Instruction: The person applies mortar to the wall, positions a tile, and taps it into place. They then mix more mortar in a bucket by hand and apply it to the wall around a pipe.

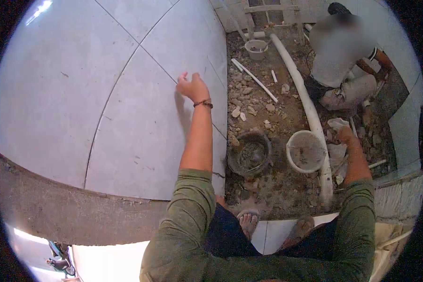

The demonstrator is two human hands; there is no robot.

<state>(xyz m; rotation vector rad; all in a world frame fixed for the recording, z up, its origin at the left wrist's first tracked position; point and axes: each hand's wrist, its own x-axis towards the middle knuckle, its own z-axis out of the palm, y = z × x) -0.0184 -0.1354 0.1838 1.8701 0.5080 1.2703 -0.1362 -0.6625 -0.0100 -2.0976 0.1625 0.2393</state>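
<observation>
My left hand hovers over the large pale floor tiles, fingers loosely curled and apart with nothing between them. A dark bracelet circles that wrist. On the other side, my right hand reaches low over the rubble, its fingers drawn together. A pale broken chunk lies right at those fingertips, and another whitish piece is just below the hand. I cannot tell what the right fingers hold. Left of this hand, a white bucket contains greyish material.
A dark rubber bucket stands by the tile edge. A long white pipe crosses the dirt, with thinner pipes beside it. A person crouches at the upper right. Another pail stands farther back.
</observation>
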